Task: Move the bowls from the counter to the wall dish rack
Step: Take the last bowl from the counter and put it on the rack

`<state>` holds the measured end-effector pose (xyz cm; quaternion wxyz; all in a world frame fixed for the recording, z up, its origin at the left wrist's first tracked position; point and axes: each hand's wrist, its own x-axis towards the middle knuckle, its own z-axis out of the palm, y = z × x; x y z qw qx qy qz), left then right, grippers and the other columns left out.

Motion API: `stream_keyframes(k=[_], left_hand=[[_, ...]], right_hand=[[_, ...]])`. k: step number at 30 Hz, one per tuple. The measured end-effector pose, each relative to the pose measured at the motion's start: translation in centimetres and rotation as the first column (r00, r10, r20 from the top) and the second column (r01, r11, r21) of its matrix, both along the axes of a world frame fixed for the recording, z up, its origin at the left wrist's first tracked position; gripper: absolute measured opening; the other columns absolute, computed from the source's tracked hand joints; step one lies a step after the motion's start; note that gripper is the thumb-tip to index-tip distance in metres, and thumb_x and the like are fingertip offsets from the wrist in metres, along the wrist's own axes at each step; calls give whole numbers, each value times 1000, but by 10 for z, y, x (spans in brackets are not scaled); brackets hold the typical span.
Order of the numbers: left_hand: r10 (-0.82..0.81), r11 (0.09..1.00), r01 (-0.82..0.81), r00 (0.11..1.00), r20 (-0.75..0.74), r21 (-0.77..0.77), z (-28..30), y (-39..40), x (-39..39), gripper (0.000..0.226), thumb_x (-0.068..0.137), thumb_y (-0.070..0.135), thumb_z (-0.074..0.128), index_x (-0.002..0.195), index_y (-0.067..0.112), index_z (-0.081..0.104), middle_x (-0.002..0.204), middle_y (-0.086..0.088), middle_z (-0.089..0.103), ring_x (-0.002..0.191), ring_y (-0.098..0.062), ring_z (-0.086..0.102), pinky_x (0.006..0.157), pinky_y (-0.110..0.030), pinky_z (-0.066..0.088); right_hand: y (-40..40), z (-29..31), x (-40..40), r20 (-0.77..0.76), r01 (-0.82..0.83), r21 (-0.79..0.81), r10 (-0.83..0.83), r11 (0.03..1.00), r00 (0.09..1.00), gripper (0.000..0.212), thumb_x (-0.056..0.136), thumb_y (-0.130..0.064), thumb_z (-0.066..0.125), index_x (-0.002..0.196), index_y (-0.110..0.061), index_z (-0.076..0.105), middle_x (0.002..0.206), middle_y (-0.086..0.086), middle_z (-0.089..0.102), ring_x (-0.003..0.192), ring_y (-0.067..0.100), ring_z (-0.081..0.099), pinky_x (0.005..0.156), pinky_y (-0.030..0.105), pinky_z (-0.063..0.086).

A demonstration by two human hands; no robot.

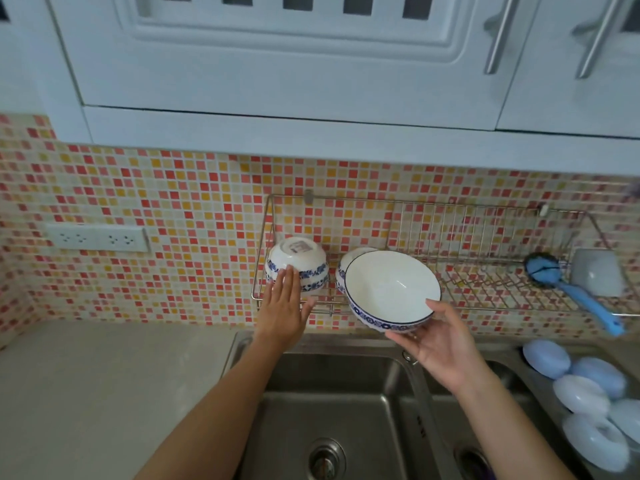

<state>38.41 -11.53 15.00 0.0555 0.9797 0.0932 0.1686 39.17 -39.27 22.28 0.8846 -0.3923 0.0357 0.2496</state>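
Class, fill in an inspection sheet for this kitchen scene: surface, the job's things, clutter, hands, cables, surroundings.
Surface: pale counter at left, bare where visible; steel sink below the hands.
Job's things: wire wall rack; upside-down bowls at its left end; a tilted bowl behind the held bowl.
Clutter: blue brush and white cup in the rack; pale blue and white round items at right.
Hands: left hand open, fingers on the upside-down bowls; right hand grips the held bowl's rim.
Cables: nothing seen.
Surroundings: mosaic tile wall, wall socket, white cabinets.

Bare forearms, no sleeves, rings.
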Motion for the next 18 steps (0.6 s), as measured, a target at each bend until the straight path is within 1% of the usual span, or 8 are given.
stream_keyframes(k=[3,6,8,10,12,15,18], left_hand=[[8,1000,-8,1000,6,15,0,-1,0,90,76,66,-29,147,12,-19,156,-6,-24,141,-22,-25,113,-36,-17],[14,1000,-14,1000,9,24,0,-2,0,92,75,67,-29,147,11,-19,155,-6,-23,142,-22,-24,113,-36,-17],[19,999,-19,1000,9,28,1,-3,0,91,75,67,-28,147,11,-19,155,-6,-23,142,-22,-24,112,-36,-18],[21,999,-21,1000,9,29,0,-2,1,88,78,66,-23,147,10,-19,155,-7,-23,141,-22,-24,112,-36,-18],[24,999,-24,1000,14,22,0,-2,0,87,80,66,-21,146,10,-19,156,-8,-22,142,-23,-23,113,-36,-17],[38,999,-38,999,6,17,-1,-3,1,86,80,65,-19,145,9,-24,155,-9,-26,142,-23,-25,114,-35,-16],[56,998,-56,998,2,-1,-1,-3,2,86,80,66,-18,144,9,-25,154,-9,-28,141,-23,-27,114,-35,-16]], right_hand=[[-3,10,14,38,25,-26,-24,999,999,53,76,-17,65,127,-13,50,132,19,53,116,41,56,76,57,57],[-1,20,30,64,50,-24,-49,998,997,51,78,-16,66,126,-13,51,134,18,51,118,40,54,75,58,57],[4,26,39,81,65,-25,-63,998,995,44,80,-14,67,122,-13,52,132,16,51,117,39,54,76,58,57],[12,33,47,97,68,-38,-64,997,993,34,85,-12,65,118,-14,53,128,16,52,114,38,54,79,60,55],[22,38,54,102,60,-67,-53,996,993,29,87,-10,65,114,-13,54,125,16,53,112,39,55,83,62,53],[40,43,65,113,36,-108,-24,994,993,29,85,-7,68,110,-9,54,123,18,53,113,40,54,85,63,52],[58,47,76,187,32,-203,6,979,982,34,83,-8,71,112,-8,53,122,17,54,111,36,57,84,60,54]])
